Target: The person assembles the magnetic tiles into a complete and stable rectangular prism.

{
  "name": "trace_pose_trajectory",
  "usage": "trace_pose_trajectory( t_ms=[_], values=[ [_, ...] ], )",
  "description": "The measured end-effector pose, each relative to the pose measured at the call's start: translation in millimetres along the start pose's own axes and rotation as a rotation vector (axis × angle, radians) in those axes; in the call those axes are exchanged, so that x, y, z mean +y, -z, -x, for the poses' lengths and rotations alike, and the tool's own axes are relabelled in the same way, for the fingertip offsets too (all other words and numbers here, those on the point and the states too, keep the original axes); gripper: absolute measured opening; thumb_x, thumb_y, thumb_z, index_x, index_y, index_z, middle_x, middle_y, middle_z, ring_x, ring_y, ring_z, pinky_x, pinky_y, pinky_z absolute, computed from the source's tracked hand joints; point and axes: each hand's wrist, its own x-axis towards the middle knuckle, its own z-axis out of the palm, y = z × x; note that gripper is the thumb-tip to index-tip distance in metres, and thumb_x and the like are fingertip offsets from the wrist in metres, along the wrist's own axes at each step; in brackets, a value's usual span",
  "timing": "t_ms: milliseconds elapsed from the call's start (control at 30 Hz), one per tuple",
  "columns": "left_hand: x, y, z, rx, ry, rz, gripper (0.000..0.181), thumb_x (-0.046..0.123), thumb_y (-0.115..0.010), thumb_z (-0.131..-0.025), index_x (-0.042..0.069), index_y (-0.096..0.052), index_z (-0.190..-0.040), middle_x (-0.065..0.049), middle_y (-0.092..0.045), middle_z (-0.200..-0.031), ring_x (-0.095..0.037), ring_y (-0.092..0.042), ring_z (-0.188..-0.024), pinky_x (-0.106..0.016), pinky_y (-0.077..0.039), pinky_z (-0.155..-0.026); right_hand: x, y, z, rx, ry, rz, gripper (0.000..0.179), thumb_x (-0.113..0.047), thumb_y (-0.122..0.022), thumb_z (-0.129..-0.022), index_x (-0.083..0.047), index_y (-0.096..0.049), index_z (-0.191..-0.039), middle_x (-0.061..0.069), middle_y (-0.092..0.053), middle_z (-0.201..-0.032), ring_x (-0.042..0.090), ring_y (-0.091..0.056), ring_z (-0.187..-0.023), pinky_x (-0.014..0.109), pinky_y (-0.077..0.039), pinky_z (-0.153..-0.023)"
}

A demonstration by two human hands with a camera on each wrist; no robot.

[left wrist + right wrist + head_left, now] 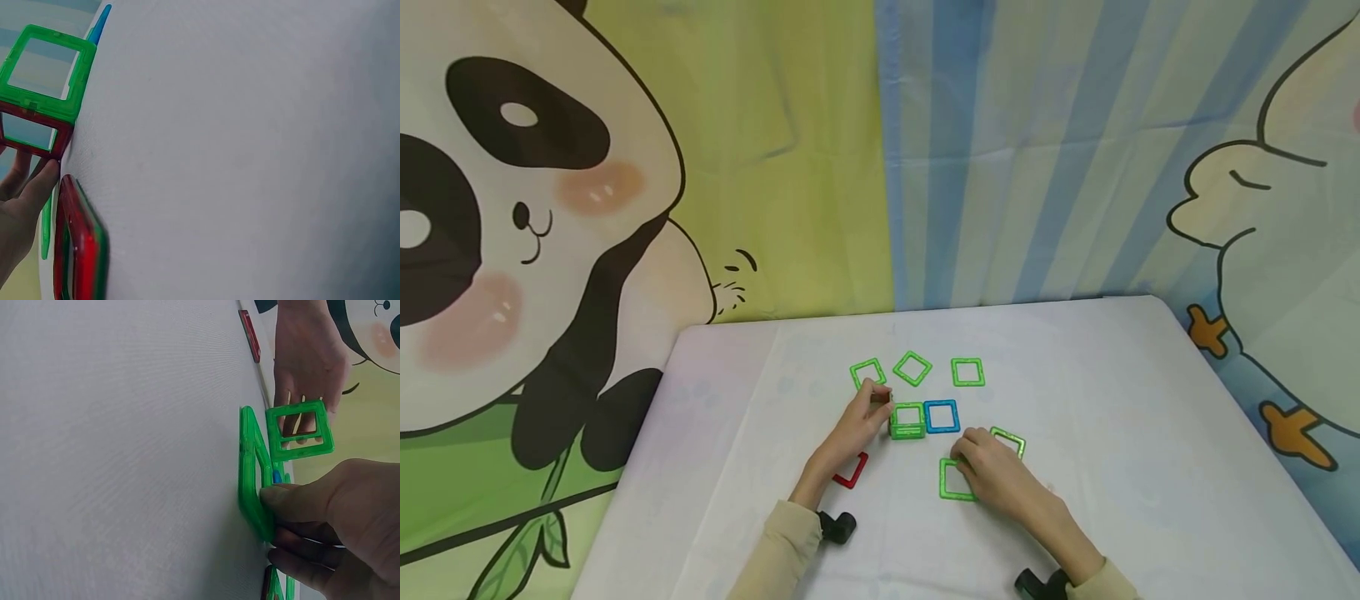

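Near the table's middle stands a small box of magnetic tiles, with green squares and a red square on its left side. My left hand holds its left side; in the left wrist view, fingertips meet the edge of the red square tile. A blue square tile lies flat against the box's right. Closer to me, my right hand pinches a green square magnetic tile by its edge. In the right wrist view, the thumb lies over that tile; its far corner is hidden.
Three green square tiles lie behind the box: left, middle and right. Another green tile shows beyond my right hand. A red tile lies partly under my left wrist. A white cloth covers the table.
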Motion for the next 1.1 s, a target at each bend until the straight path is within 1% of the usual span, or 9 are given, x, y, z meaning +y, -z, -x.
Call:
trace_pose_trajectory(
  t_ms=[200, 300, 367, 533, 667, 767, 933, 1100],
  values=[
    [-0.2, 0.0, 1.2, 0.001, 0.011, -0.001, 0.033, 0.02, -0.051, -0.108, 0.002, -0.046, -0.134, -0.017, -0.055, -0.141, -0.03, -0.05, -0.134, -0.052, -0.043, -0.11, -2, 1, -0.7, 0.039, 0.039, 0.028, 0.015, -0.001, -0.083, -0.082, -0.008, -0.072, -0.089, -0.001, -0.065, -0.086, 0.013, -0.059, -0.078, 0.026, -0.053, -0.068],
    [0.0, 0.3, 2.1, 0.006, 0.022, 0.006, 0.032, 0.02, -0.051, -0.107, 0.002, -0.046, -0.134, -0.017, -0.055, -0.141, -0.03, -0.05, -0.135, -0.053, -0.043, -0.11, -4, 2, -2.2, 0.048, 0.046, 0.039, 0.015, -0.001, -0.083, -0.082, -0.008, -0.072, -0.091, -0.001, -0.065, -0.087, 0.013, -0.06, -0.079, 0.027, -0.054, -0.069],
    [0.2, 0.5, 2.5, 0.007, 0.027, 0.011, 0.032, 0.02, -0.052, -0.107, 0.003, -0.047, -0.134, -0.017, -0.055, -0.141, -0.029, -0.05, -0.135, -0.052, -0.042, -0.111, -4, 3, -3.5, 0.045, 0.045, 0.05, 0.014, -0.002, -0.082, -0.084, -0.007, -0.073, -0.094, -0.001, -0.065, -0.087, 0.013, -0.061, -0.079, 0.028, -0.055, -0.069],
    [-1.3, 0.8, 2.5, 0.002, 0.013, 0.004, 0.032, 0.021, -0.051, -0.107, 0.002, -0.046, -0.133, -0.017, -0.055, -0.14, -0.03, -0.051, -0.134, -0.052, -0.044, -0.109, -5, 6, -7.4, 0.03, 0.041, 0.072, 0.017, -0.003, -0.081, -0.086, -0.003, -0.075, -0.101, 0.001, -0.064, -0.088, 0.014, -0.062, -0.079, 0.028, -0.055, -0.067],
    [-1.9, 0.4, 1.7, 0.004, 0.016, 0.003, 0.031, 0.022, -0.051, -0.107, 0.005, -0.047, -0.132, -0.017, -0.055, -0.14, -0.029, -0.051, -0.133, -0.051, -0.043, -0.109, -5, 9, -10.0, 0.032, 0.045, 0.066, 0.015, -0.001, -0.082, -0.085, -0.004, -0.076, -0.098, 0.001, -0.063, -0.087, 0.013, -0.061, -0.078, 0.026, -0.055, -0.066],
    [-2.4, 0.1, 1.1, 0.005, 0.014, 0.003, 0.032, 0.023, -0.051, -0.107, 0.004, -0.047, -0.133, -0.017, -0.055, -0.14, -0.029, -0.051, -0.133, -0.051, -0.043, -0.11, -5, 11, -11.6, 0.031, 0.046, 0.059, 0.014, -0.001, -0.081, -0.085, -0.005, -0.077, -0.098, 0.001, -0.063, -0.088, 0.013, -0.062, -0.079, 0.025, -0.055, -0.067],
    [-2.0, -0.2, 0.5, 0.004, 0.03, 0.013, 0.034, 0.023, -0.052, -0.108, 0.004, -0.047, -0.136, -0.016, -0.055, -0.142, -0.028, -0.05, -0.136, -0.051, -0.043, -0.111, -6, 15, -14.9, 0.012, 0.038, 0.05, 0.012, -0.001, -0.079, -0.087, -0.005, -0.076, -0.098, 0.001, -0.063, -0.091, 0.013, -0.063, -0.082, 0.027, -0.056, -0.069],
    [-2.4, -0.2, -0.9, 0.003, 0.018, 0.008, 0.034, 0.023, -0.051, -0.108, 0.004, -0.047, -0.135, -0.016, -0.055, -0.141, -0.028, -0.05, -0.135, -0.052, -0.043, -0.111, -7, 19, -19.9, 0.002, 0.028, 0.03, 0.014, 0.0, -0.08, -0.086, -0.005, -0.075, -0.099, 0.003, -0.065, -0.094, 0.015, -0.063, -0.086, 0.029, -0.058, -0.071]
  ],
)
